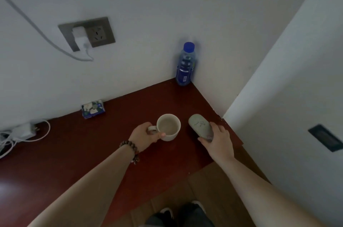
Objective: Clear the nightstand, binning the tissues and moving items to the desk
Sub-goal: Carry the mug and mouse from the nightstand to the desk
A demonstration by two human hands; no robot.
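**Mug and case at the desk**

Nearest the camera, the person's shoes [178, 213] stand on wood-look floor, and both forearms reach forward over the dark red desk [92, 152]. The left hand [143, 136], with a bead bracelet [131, 149] on its wrist, curls its fingers round the handle of a cream mug [168, 127], thumb against the mug's side. The mug stands upright on the desk; its inside looks pale, and whether it holds liquid I cannot tell. Just to the right of it, the right hand [220, 140] grips the near end of a pale green oval case [200, 127] — perhaps a glasses case — whose far end points away from the hand. Whether that case rests on the surface or is held slightly off it is unclear.

Beyond the left hand, against the wall, lies a small floral tissue pack [92, 108]. Far to the left of that hand, a white charger [24, 131] and looped cables sit at the desk's edge. Beyond the right hand, a blue-capped water bottle [185, 64] stands upright in the corner. Higher up, a wall socket [87, 34] carries a white plug and cord.

The step in hand seems to be setting down or taking hold of mug and case — the picture alone does not settle which. If placing, the next move calls for easing both grips free without tipping the mug.
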